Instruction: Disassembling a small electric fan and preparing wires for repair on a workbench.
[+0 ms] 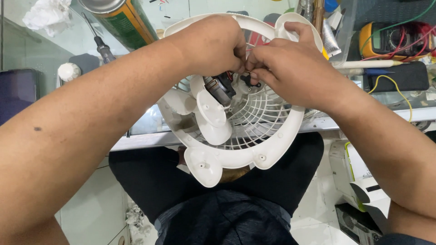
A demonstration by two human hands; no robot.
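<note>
Your left hand [213,45] and right hand [284,68] meet over the white fan housing [254,156], which rests on your lap against the table edge. Both hands' fingers pinch thin wires beside the motor [220,88] inside it.

I've got a tall spray can [120,18] lying tilted at the far left of the glass bench, green body with an orange band and a grey metal top. Far right, there's a yellow-cased meter [386,41] with a dark screen face, half buried under red and green wires. A small silver squeeze tube [330,40] stands just left of it. At the left edge I see a dark flat screen [17,93], blank. Near right, down on the floor, a white carton [359,174] with a green-edged flap.
</note>
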